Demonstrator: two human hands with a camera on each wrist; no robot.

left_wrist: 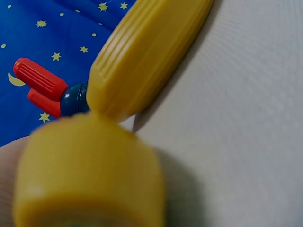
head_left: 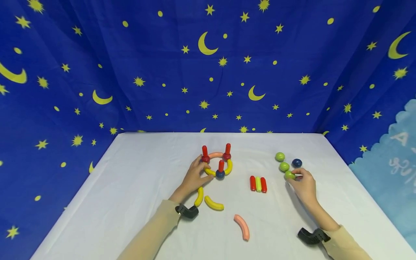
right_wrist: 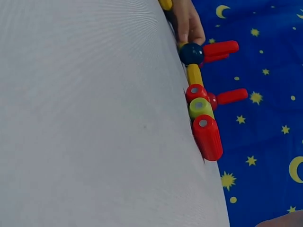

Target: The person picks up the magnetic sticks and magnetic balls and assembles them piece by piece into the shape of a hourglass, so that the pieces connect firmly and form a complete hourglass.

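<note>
With fingers half closed, your left hand (head_left: 194, 177) pinches the yellow curve (head_left: 209, 172) toward the worktop's (head_left: 146, 162) far edge; keep it steady. Your right hand (head_left: 305, 186) narrowly pinches the green ball (head_left: 289, 175), nearer the right edge; lift gently.

Left hand (head_left: 195, 175) left of lime stick (head_left: 258, 184), thumb and fingers set in a grip. Right hand (head_left: 304, 184) to the stick's right, thumb and fingertips (head_left: 296, 172) pinching. Sleeved forearms (head_left: 152, 231) slant inward from its near side.
</note>
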